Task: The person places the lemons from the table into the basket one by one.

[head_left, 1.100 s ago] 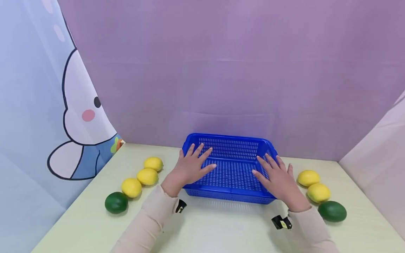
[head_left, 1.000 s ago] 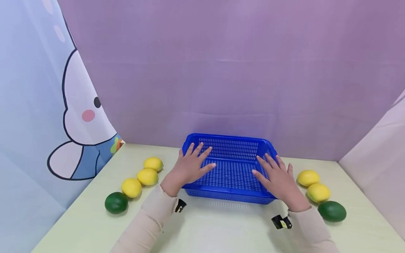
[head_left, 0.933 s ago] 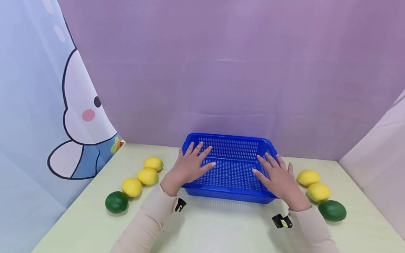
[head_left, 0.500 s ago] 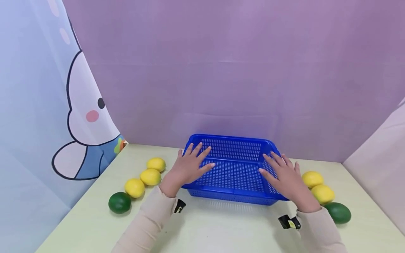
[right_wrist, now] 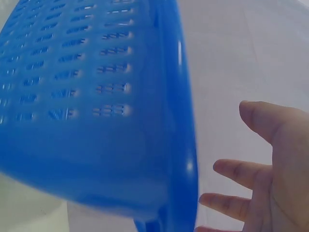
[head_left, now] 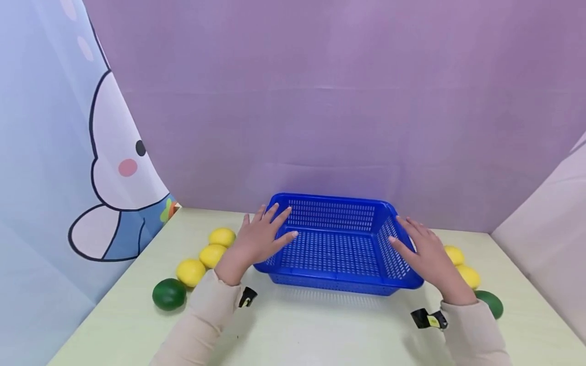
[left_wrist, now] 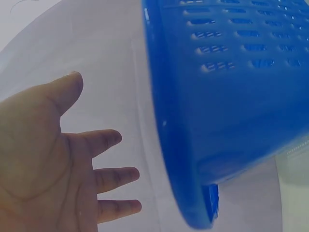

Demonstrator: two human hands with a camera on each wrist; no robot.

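A blue plastic basket (head_left: 334, 277) with slotted walls stands on the table, nothing inside it. Over its left end hovers my left hand (head_left: 256, 239), fingers spread and straight. In the left wrist view that hand's palm is apart from the basket's rim (left_wrist: 166, 116). My right hand (head_left: 428, 254) is at the basket's right end, fingers extended; the right wrist view shows a gap between its fingertips and the rim (right_wrist: 186, 145). Neither hand holds anything.
Left of the basket lie three lemons (head_left: 191, 272) and a dark green avocado-like fruit (head_left: 169, 294). On the right, two lemons (head_left: 468, 277) and another green fruit (head_left: 490, 303) are partly hidden by my right arm. A purple cloth (head_left: 329, 101) hangs behind.
Both hands have moved outward, the left hand to the left and the right hand to the right, away from the basket's middle. The basket and fruit stay in place.
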